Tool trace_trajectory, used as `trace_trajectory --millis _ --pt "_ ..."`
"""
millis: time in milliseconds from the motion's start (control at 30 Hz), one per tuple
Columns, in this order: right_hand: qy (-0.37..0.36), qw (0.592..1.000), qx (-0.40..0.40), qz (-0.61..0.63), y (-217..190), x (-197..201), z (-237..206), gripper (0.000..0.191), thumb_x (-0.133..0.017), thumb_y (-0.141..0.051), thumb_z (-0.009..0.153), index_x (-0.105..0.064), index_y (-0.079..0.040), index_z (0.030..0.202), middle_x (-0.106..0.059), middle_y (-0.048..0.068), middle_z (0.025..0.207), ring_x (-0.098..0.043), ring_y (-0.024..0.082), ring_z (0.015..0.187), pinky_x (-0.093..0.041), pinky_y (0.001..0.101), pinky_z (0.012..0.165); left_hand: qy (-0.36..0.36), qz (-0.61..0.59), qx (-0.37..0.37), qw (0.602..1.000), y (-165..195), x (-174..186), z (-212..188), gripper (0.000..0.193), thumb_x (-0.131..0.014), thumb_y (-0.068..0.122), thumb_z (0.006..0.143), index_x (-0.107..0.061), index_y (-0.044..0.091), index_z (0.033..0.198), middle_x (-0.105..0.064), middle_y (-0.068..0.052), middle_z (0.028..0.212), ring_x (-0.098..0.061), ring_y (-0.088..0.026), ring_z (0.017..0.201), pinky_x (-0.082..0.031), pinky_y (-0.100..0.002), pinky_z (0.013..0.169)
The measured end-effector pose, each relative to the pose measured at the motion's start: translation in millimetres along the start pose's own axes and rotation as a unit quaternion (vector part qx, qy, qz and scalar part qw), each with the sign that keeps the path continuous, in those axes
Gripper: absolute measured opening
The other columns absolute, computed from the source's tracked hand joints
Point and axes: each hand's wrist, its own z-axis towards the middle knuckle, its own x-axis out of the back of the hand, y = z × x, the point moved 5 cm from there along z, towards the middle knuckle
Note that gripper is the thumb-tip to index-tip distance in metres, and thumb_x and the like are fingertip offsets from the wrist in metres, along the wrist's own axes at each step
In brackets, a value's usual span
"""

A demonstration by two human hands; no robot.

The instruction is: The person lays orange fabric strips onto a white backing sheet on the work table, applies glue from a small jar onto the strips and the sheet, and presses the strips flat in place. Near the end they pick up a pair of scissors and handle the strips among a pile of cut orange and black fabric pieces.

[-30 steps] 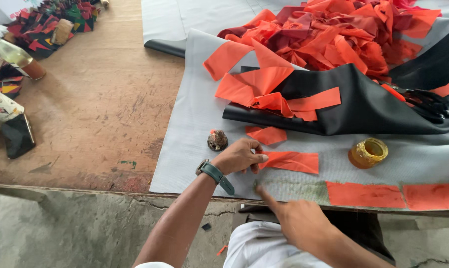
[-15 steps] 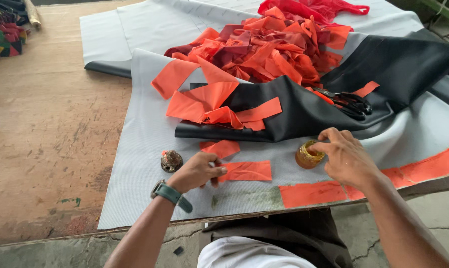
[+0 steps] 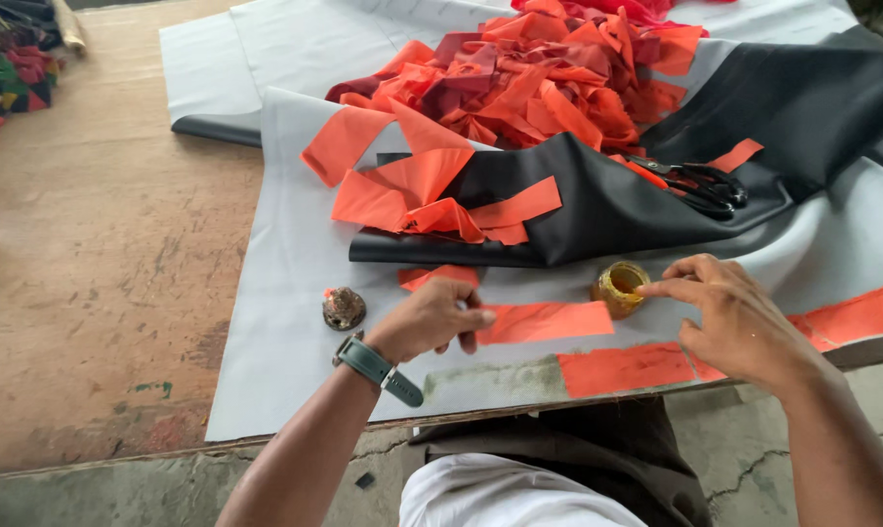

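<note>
Your left hand [image 3: 430,317] is curled, fingers narrow, fingertips pinching the near end of a flat orange strip [image 3: 544,320] — a smooth, matte rectangle lying on the pale grey sheet [image 3: 275,293] near the table's front edge. Your right hand [image 3: 739,317] hovers loosely open beside a small round pot [image 3: 619,289], yellowish and grimy, index finger stretched toward its rim; whether it touches, you cannot tell. A longer orange strip [image 3: 625,369] lies stuck flat along the sheet's front edge, just below your hands. Left of your left hand sits a small, dark, crusted lump [image 3: 344,308]. Further back, a folded black sheet [image 3: 607,205] with a slight sheen carries loose orange offcuts [image 3: 529,88] — a crumpled heap of them — and black-handled scissors [image 3: 700,185]. The bare wooden table [image 3: 100,254] is worn and stained
</note>
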Motion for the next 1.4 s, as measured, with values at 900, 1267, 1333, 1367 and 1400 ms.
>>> trace_trajectory --millis 900,1267,1333,1367,1400 --pt "-0.308 0.883 -0.057 0.35 -105 -126 -83 0.105 -0.08 -0.016 0.076 -0.027 -0.034 0.164 -0.074 0.008 0.065 -0.063 0.013 0.057 -0.056 0.0285 0.061 -0.005 0.021 0.062 0.998 -78 20 -7 0.024 -0.073 0.028 0.091 -0.07 0.004 0.092 -0.071 0.0 0.067 -0.066 -0.006 0.056 -0.046 -0.025 0.045" --pt "-0.276 0.946 -0.005 0.169 -159 -121 -76 0.096 -0.074 -0.022 0.078 -0.028 -0.039 0.161 -0.075 0.012 0.07 -0.074 0.03 0.066 -0.061 0.0402 0.072 0.0 0.028 0.046 0.999 -85 25 -12 0.025 -0.073 0.028 0.093 -0.07 0.004 0.091 -0.071 -0.003 0.064 -0.057 -0.008 0.048 -0.043 -0.025 0.043" --pt "-0.265 0.953 0.059 0.137 -168 -123 -75 0.093 -0.073 -0.022 0.077 -0.035 -0.04 0.16 -0.073 0.015 0.07 -0.073 0.033 0.068 -0.059 0.0438 0.073 -0.004 0.009 0.048 0.999 -87 25 -12 0.024 -0.073 0.028 0.092 -0.071 0.005 0.092 -0.071 -0.003 0.064 -0.06 -0.006 0.05 -0.044 -0.025 0.044" --pt "-0.255 0.955 0.093 0.117 -172 -124 -74 0.092 -0.073 -0.022 0.076 -0.038 -0.04 0.159 -0.072 0.017 0.07 -0.072 0.035 0.069 -0.058 0.0457 0.073 -0.003 0.0 0.045 0.999 -87 25 -12 0.023 -0.073 0.028 0.091 -0.071 0.005 0.092 -0.071 -0.003 0.064 -0.062 -0.006 0.051 -0.044 -0.024 0.044" --pt "-0.256 0.959 0.087 0.088 -172 -127 -73 0.092 -0.071 -0.024 0.079 -0.032 -0.038 0.161 -0.072 0.017 0.07 -0.072 0.035 0.069 -0.058 0.0462 0.073 0.002 0.009 0.047 0.999 -88 26 -12 0.024 -0.073 0.028 0.091 -0.071 0.004 0.092 -0.071 -0.003 0.064 -0.06 -0.006 0.05 -0.044 -0.025 0.044"
